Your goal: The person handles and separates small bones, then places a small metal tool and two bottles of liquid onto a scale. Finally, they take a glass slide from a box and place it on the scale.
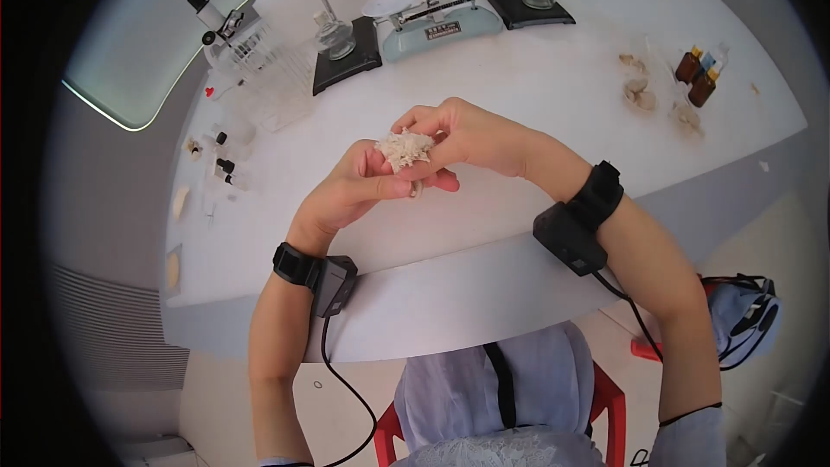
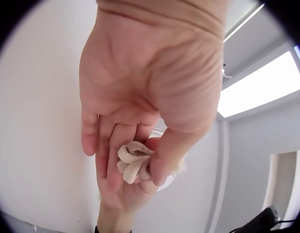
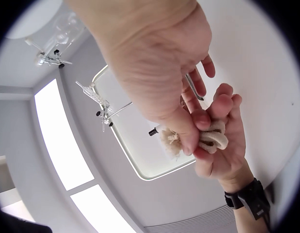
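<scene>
Both hands meet over the table around a bundle of cream cotton cord [image 1: 405,150] with a frayed, fluffy top. My left hand [image 1: 350,186] pinches the bundle between thumb and fingers. From the other side my right hand [image 1: 484,138] grips it close to the frayed end [image 3: 171,141], thumb pressed along it. In the left wrist view, the folded loops [image 2: 133,162] stick out between the left thumb and the fingers. A slim metal tool [image 3: 192,87] shows at the right hand's fingers in the right wrist view; its rest is hidden.
A blue balance scale [image 1: 441,35] stands at the back between two black stand bases [image 1: 367,47]. Brown bottles [image 1: 703,88] and pale tufts [image 1: 638,95] are at the right. A clear rack [image 1: 277,78] and small black-capped bottles [image 1: 225,164] are at the left.
</scene>
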Available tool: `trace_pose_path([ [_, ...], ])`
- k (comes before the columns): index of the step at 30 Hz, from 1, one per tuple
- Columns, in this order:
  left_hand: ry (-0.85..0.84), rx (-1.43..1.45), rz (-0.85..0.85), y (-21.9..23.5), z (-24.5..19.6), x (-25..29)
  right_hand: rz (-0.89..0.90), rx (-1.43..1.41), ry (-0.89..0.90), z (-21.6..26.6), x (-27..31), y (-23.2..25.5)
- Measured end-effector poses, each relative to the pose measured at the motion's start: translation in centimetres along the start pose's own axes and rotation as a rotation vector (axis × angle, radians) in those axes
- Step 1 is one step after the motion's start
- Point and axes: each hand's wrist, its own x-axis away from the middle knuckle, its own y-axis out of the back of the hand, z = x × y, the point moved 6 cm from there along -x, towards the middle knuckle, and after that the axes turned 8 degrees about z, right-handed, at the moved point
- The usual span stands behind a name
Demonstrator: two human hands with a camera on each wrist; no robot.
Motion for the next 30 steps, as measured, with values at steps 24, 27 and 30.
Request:
trace_pose_path([
  [24, -0.083, 0.11, 0.11, -1.3, -0.1, -0.5, 0.052, -0.127, 0.026, 0.7, 0.2, -0.4],
  [27, -0.075, 0.077, 0.135, -1.2, -0.1, -0.5, 0.029, -0.111, 0.019, 0.5, 0.2, -0.1],
  [30, -0.076, 0.109, 0.143, -1.2, -0.1, -0.6, -0.012, 0.03, 0.024, -0.1, 0.0, 0.6],
])
